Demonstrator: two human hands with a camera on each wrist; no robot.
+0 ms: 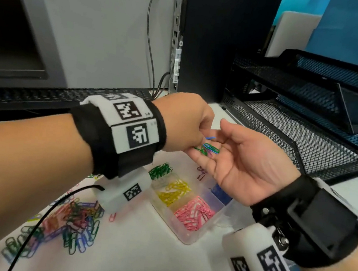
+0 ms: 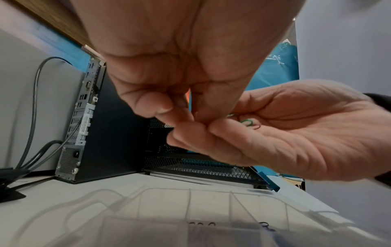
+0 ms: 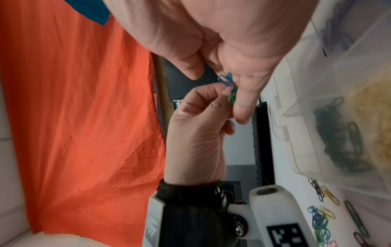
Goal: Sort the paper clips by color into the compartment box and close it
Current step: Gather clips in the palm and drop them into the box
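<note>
The right hand [image 1: 244,164] is lying palm up above the desk [image 1: 135,254], with the fingers relaxed and spread a little. A small bunch of clips [image 1: 208,148], green and blue, is resting on its fingers. The left hand [image 1: 184,122] is reaching over from the left with curled fingers, and its thumb and forefinger are pinching at this bunch; in the right wrist view the fingertips [image 3: 224,93] are closing on the green and blue wires. One blue clip [image 1: 210,137] is sticking out just above the bunch, but I cannot tell which hand is holding it.

Under both hands the clear box [image 1: 183,231] is standing open on the desk. In its compartments the sorted clips are lying by color: the green clips [image 1: 160,170] at the far left, the yellow clips [image 1: 174,192] beside them, the pink clips [image 1: 194,212] nearest to the person, and the blue clips [image 1: 220,192] partly hidden under the right hand. A few dark red ones [image 1: 201,173] are showing at the far side of the box.

The mixed pile [image 1: 64,222] of unsorted clips is lying on the desk to the left of the box, near the left forearm. A keyboard [image 1: 42,94], a computer tower [image 1: 220,40] and a black mesh tray [image 1: 305,133] are standing behind the hands.
</note>
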